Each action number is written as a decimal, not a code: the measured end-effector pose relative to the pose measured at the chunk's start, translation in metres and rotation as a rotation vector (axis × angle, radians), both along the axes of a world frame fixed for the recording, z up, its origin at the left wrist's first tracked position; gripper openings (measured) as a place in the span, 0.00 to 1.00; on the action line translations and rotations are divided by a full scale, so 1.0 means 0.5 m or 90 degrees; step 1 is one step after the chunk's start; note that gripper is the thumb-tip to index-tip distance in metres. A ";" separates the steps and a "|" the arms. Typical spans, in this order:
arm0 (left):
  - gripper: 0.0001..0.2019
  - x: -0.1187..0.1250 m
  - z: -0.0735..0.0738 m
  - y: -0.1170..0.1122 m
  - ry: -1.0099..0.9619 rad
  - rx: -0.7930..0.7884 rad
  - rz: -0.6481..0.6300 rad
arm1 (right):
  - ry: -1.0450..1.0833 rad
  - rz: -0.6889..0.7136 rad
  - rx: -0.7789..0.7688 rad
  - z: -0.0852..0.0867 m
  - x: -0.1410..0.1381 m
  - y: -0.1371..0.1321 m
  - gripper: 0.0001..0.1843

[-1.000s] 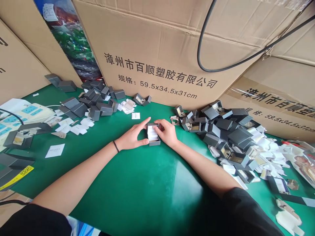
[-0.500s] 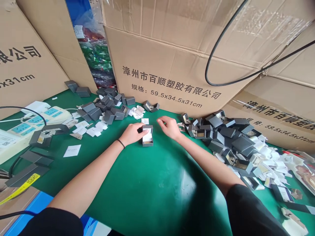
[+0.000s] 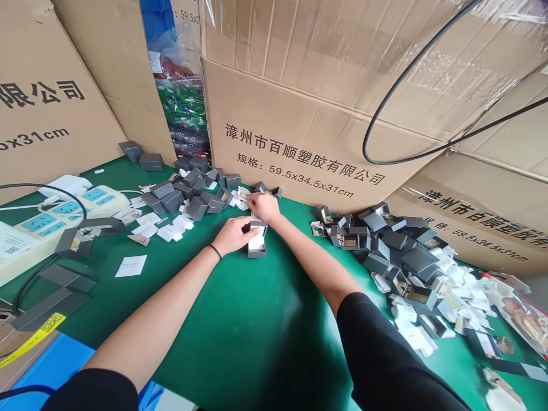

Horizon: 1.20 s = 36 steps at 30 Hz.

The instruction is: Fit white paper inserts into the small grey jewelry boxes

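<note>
My left hand (image 3: 234, 235) grips the left side of a small dark grey hinged box (image 3: 257, 252), its thumb pressed over the white lining. The box stands open on the green table with its lid side away from me. Just behind it, my right hand (image 3: 264, 206) has curled fingers down at a little heap of white paper inserts (image 3: 240, 197). Whatever those fingertips pinch is hidden. Two dark box parts lie right behind that hand.
Closed grey boxes (image 3: 172, 201) are piled at the back left, near a power strip (image 3: 64, 212). A larger pile of open boxes (image 3: 398, 240) and white scraps (image 3: 464, 285) covers the right side. Big cartons (image 3: 299, 125) wall the back; a black cable (image 3: 365, 137) hangs in front.
My right hand has moved left, from the open table right of the box to the white inserts behind it. My left hand keeps hold of the box. The view has shifted slightly.
</note>
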<state>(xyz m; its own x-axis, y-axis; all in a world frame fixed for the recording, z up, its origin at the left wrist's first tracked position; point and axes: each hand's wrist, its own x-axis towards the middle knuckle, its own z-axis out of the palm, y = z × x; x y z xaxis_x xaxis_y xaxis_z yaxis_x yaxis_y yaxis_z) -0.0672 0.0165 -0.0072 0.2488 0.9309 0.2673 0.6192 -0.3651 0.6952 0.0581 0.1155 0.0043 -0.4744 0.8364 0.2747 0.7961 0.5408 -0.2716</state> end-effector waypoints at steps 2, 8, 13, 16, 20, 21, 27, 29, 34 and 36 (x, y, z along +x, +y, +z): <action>0.14 0.001 0.003 0.000 -0.048 -0.025 0.003 | 0.174 -0.019 -0.037 -0.001 0.022 -0.006 0.10; 0.21 0.012 0.012 0.006 -0.516 -0.225 -0.030 | 0.730 0.001 -0.541 0.000 0.131 -0.078 0.12; 0.17 0.035 0.006 -0.001 -0.738 -0.451 -0.116 | 0.849 0.072 -0.764 -0.013 0.207 -0.152 0.15; 0.15 0.049 0.005 -0.008 -0.738 -0.501 -0.126 | 0.836 0.095 -0.751 -0.031 0.225 -0.168 0.15; 0.14 0.061 0.013 -0.012 -0.698 -0.489 -0.031 | 0.725 0.078 -0.539 -0.052 0.228 -0.171 0.17; 0.15 0.063 0.016 -0.012 -0.694 -0.484 -0.014 | 0.699 0.052 -0.445 -0.055 0.227 -0.173 0.19; 0.19 0.074 0.019 -0.014 -0.628 -0.441 0.012 | 0.394 0.056 0.020 -0.046 0.229 -0.194 0.31; 0.17 0.076 0.015 -0.015 -0.613 -0.421 0.017 | 0.298 0.091 0.087 -0.045 0.230 -0.197 0.30; 0.16 0.074 0.010 -0.016 -0.583 -0.419 0.034 | 0.204 0.099 0.124 -0.057 0.230 -0.192 0.22; 0.16 0.072 0.011 -0.015 -0.576 -0.427 0.040 | 0.192 0.104 0.130 -0.062 0.229 -0.190 0.24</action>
<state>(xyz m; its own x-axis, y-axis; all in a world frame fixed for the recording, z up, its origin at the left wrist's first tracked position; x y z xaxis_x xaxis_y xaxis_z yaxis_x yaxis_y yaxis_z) -0.0312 0.0089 -0.0014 0.1654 0.9582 -0.2335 -0.2077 0.2653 0.9415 0.1728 0.0202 -0.0266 -0.4697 0.6703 0.5745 0.5953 0.7210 -0.3545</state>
